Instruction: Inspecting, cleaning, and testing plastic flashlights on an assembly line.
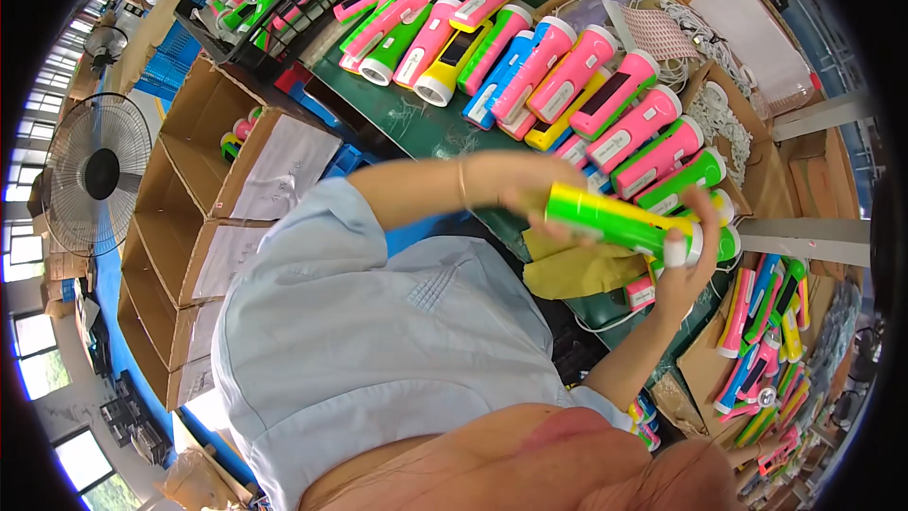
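**A:** Entry one, the fingers.

**B:** Left hand (530, 191): fingers curled shut around the tail end of a green-and-yellow plastic flashlight (619, 220). Right hand (683, 270): thumb and fingers pinched closed on the white lens head, fingertips at the rim.

**A:** Location of the item?

**B:** Held in the air between both hands, above the dark green worktable (426, 128), just in front of a row of flashlights.

**A:** Axis and heading?

**B:** Long axis runs nearly level across the view, dipping slightly to the right. White head points right and a little down; the green tail sits in the left palm. Yellow strip faces up.

**A:** Handling notes?

**B:** Judged: a hollow moulded shell, light, rigid, smooth and somewhat slick. The barrel is the safe hold, a full wrap about its middle; the lens end looks the most breakable part, so a light pinch there only.

**A:** Surroundings, working outward.

**B:** Yellow cloth (577, 270) on the table under the hands. Row of pink, green, blue and yellow flashlights (567, 85) lying side by side across the table. Black wire crate (284, 9) of more at far left. White cords (719, 118) in an open carton to the right. Carton of finished flashlights (766, 331) lower right. Empty cardboard cartons (189, 189) stacked at left, a floor fan (99, 175) beyond them.
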